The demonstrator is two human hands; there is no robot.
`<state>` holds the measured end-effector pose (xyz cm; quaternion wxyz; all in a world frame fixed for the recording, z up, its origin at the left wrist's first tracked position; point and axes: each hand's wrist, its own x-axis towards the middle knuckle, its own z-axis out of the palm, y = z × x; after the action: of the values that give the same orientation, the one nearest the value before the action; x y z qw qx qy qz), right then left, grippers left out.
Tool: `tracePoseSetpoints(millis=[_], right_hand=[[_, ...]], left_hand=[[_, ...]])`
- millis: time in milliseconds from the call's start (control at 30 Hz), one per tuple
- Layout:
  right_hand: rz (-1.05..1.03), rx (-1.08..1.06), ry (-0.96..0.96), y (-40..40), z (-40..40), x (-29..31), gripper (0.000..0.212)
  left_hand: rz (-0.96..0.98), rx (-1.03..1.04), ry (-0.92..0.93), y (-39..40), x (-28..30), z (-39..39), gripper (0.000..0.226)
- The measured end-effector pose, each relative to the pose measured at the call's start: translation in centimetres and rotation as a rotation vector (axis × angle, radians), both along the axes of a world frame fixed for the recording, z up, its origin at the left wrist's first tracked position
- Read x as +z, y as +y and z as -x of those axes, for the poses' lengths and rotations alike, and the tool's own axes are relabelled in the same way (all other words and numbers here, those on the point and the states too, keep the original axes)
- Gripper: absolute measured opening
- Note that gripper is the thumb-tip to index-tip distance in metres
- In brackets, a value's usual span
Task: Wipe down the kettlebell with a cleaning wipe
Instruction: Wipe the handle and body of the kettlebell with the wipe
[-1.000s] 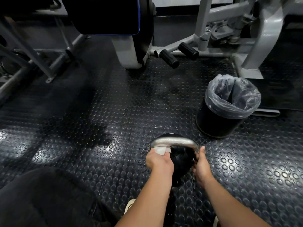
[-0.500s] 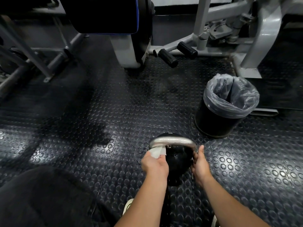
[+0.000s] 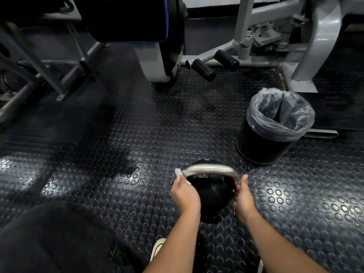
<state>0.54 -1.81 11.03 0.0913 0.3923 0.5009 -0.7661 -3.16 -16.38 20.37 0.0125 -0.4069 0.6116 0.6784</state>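
Observation:
A black kettlebell (image 3: pixel 211 194) with a worn silver handle (image 3: pixel 209 170) stands on the studded rubber floor, low in the middle of the head view. My left hand (image 3: pixel 185 196) presses a white cleaning wipe (image 3: pixel 180 175) against the kettlebell's left side, just under the left end of the handle. Most of the wipe is hidden by the fingers. My right hand (image 3: pixel 243 198) grips the right side of the kettlebell, thumb pointing up beside the handle's right end.
A black bin (image 3: pixel 264 142) lined with a clear plastic bag stands to the right behind the kettlebell. Grey machine frames (image 3: pixel 319 46) and black roller pads (image 3: pixel 202 69) line the back. A dark-clothed knee (image 3: pixel 49 239) fills the lower left. A white shoe tip (image 3: pixel 157 247) shows below.
My left hand has slid the wipe down and leftward from the handle's left end onto the kettlebell's left side. My right hand has kept its hold.

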Motion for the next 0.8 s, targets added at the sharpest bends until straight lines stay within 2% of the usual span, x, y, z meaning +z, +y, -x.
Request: tracePoseSetpoints(millis=[167,300,467,533,633,733,800], right_hand=[[-0.005,0.014,0.005,0.1,0.0,0.1,0.093],[-0.030,0.028,-0.002,0.1,-0.1,0.5,0.107],[-0.002,0.001,-0.001,0.2,0.1,0.6,0.081],[0.014,0.003,0.020,0.0,0.1,0.8,0.077],[0.017,0.013,0.032,0.1,0.0,0.3,0.085],[0.000,0.014,0.041,0.1,0.0,0.4,0.083],[-0.004,0.021,0.015,0.2,0.0,0.2,0.093]], left_hand=[[0.135,-0.114,-0.020,-1.4,-2.0,1.2,0.030],[0.265,-0.311,-0.055,-2.8,-2.0,3.6,0.029],[0.395,-0.644,0.057,-3.9,0.5,4.7,0.038],[0.482,-0.767,0.114,-4.1,0.5,4.3,0.042],[0.545,-0.858,0.119,-4.1,-0.1,4.0,0.043],[0.584,-0.917,0.112,-4.1,0.3,4.7,0.044],[0.582,-0.931,0.102,-4.4,0.1,5.0,0.043]])
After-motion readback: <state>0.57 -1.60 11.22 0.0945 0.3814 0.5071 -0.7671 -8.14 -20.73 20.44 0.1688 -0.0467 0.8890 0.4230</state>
